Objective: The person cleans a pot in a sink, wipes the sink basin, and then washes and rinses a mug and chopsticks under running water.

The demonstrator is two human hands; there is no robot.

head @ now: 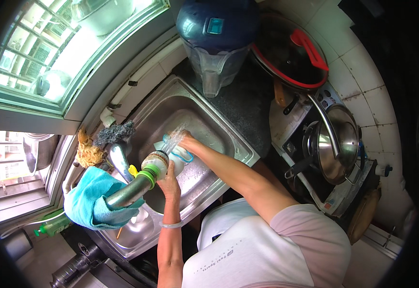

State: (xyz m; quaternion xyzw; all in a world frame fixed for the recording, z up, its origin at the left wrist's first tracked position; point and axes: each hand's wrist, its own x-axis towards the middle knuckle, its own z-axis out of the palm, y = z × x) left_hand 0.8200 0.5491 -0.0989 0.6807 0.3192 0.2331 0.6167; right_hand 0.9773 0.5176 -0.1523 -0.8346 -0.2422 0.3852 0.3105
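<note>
Both hands are over the large basin of a stainless steel sink [216, 120], under the running faucet [130, 192]. My left hand [170, 183] holds a white item with a light-blue loop [181, 162], perhaps a container. The faucet head partly covers the item and my left fingertips. My right hand [185, 139] is in the water spray, at the far end of the white item. Spray blurs its fingers, so its grip is unclear. A bit of light blue shows beside those fingers.
A turquoise cloth [90, 201] hangs over the faucet pipe. Steel wool [116, 132] and a yellowish scrubber [88, 151] sit behind the sink. A water filter pitcher [216, 39] stands beyond it. A red-rimmed lidded pan [285, 54] and a steel pan [333, 144] are to the right.
</note>
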